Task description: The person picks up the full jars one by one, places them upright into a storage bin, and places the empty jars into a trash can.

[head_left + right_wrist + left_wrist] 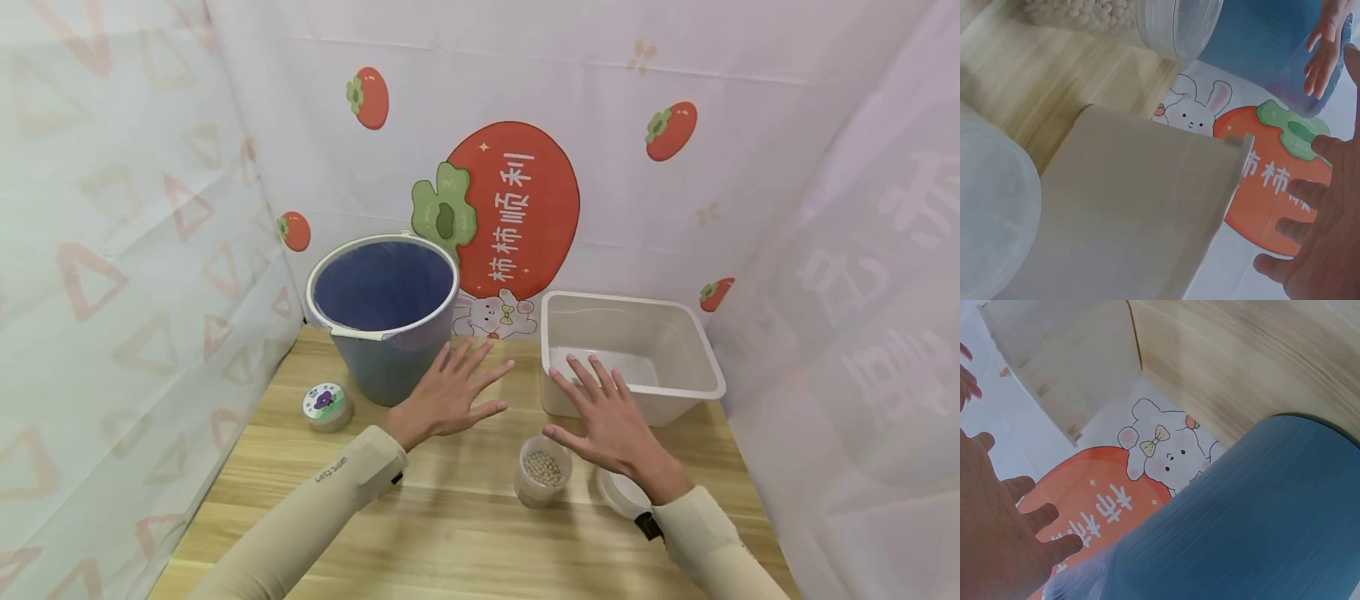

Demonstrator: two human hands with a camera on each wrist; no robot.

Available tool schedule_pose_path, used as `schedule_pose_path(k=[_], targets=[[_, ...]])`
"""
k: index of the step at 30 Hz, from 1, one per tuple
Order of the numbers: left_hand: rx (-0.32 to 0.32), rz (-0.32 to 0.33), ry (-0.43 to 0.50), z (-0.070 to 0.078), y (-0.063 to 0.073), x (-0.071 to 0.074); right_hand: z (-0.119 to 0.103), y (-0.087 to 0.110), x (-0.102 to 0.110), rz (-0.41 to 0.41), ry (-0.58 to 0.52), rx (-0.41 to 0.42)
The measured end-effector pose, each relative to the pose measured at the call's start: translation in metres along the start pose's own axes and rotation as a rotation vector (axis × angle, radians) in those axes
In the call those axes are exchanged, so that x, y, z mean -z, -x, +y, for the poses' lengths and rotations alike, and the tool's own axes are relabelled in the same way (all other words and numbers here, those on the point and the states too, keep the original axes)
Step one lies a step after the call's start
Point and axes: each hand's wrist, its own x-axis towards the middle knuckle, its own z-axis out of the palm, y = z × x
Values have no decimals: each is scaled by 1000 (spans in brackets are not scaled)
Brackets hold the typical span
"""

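My left hand (450, 396) hovers with spread fingers just in front of a blue bucket (397, 358) that has a white rim and stands at the back left. Palm down and holding nothing, my right hand (611, 421) overlaps the front of a white rectangular basin (675, 400) in the head view. Below its thumb stands a clear plastic cup (534, 492) with small pale round beads (542, 468) inside. A white round container (624, 492) sits under the right wrist, partly hidden by it. In the right wrist view the jar of beads (1085, 12) shows at the top.
A small round tub (327, 407) with a flower-patterned lid stands left of the bucket. Everything rests on a wood-grain table (450, 542). White printed cloth (637, 217) encloses the table at the back and both sides.
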Motion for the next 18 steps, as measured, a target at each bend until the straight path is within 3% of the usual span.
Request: schedule_pose_path(k=[6,18], targets=[[0,-9,-4,3,0,3,2,2,2,18,12,5],[-58,5,-6,18,2,-2,34,10,8,19,40,-49]])
